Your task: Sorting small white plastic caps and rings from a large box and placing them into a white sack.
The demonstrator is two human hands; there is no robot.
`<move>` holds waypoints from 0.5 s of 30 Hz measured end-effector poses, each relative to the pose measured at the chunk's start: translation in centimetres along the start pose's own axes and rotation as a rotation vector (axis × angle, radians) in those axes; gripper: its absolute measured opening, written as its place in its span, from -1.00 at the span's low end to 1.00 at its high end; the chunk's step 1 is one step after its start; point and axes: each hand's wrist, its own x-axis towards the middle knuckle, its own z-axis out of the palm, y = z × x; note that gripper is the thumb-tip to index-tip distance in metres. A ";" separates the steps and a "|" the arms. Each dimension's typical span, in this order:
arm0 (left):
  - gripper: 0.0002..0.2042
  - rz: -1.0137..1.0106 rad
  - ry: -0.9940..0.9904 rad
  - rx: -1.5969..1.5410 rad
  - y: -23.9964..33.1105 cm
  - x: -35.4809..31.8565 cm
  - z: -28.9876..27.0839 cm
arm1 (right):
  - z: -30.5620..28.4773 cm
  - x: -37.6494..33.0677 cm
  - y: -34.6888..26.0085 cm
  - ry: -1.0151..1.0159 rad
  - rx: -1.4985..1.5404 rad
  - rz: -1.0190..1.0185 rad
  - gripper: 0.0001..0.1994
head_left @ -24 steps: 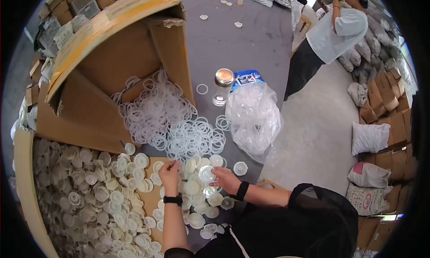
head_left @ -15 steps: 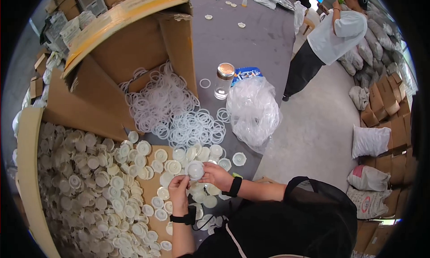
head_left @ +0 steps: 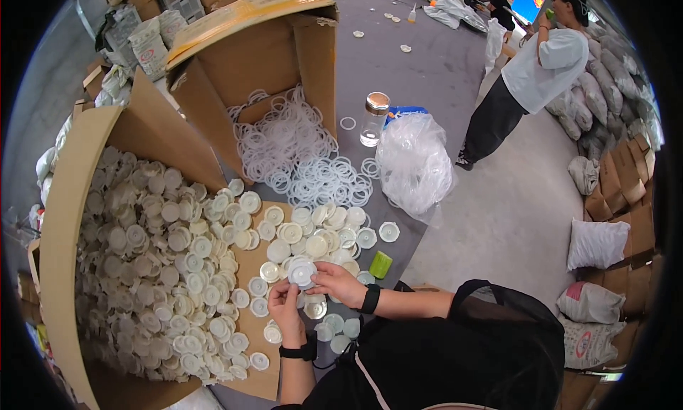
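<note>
Between my fingertips is a round white plastic cap (head_left: 302,270), held up over the pile. My left hand (head_left: 286,309) pinches its lower edge, and my right hand (head_left: 341,285) grips the edge on the right. Under and around both hands lie many similar loose caps (head_left: 290,233), on a cardboard flap (head_left: 265,371) and the grey table. To the left, a large carton (head_left: 60,268) is heaped with more caps (head_left: 171,275). Clear white rings (head_left: 331,182) spill from a second, tipped carton (head_left: 206,111) beyond the caps.
A glass bottle (head_left: 373,118) with a metallic lid stands behind a clear plastic bag (head_left: 416,164). A green piece (head_left: 380,265) lies by my right forearm. Another person (head_left: 544,68) stands past the table's right edge. Sacks and cartons (head_left: 612,243) are stacked at far right.
My view has shifted, so the cartons and table sit farther right in it. The green piece by my right arm now shows fully. Both hands keep hold of the cap.
</note>
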 end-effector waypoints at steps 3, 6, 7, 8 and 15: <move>-0.93 -0.019 0.011 -0.083 0.8 -1.4 -1.1 | 0.4 -0.6 1.5 -0.016 -0.032 0.012 -0.69; -0.94 -0.065 0.022 -0.231 1.1 -2.8 -2.1 | 1.5 -1.4 2.8 -0.012 -0.003 0.009 -0.72; -0.94 -0.095 0.022 -0.309 1.2 -3.3 -2.3 | 2.0 -1.7 3.1 -0.016 0.035 -0.004 -0.73; -0.93 -0.090 0.056 -0.304 1.5 -3.8 -2.5 | 2.5 -2.1 3.3 -0.019 0.045 0.007 -0.76; -0.95 -0.041 0.019 -0.295 3.5 -6.4 -3.1 | 4.2 -2.9 4.7 -0.093 0.148 0.050 -0.80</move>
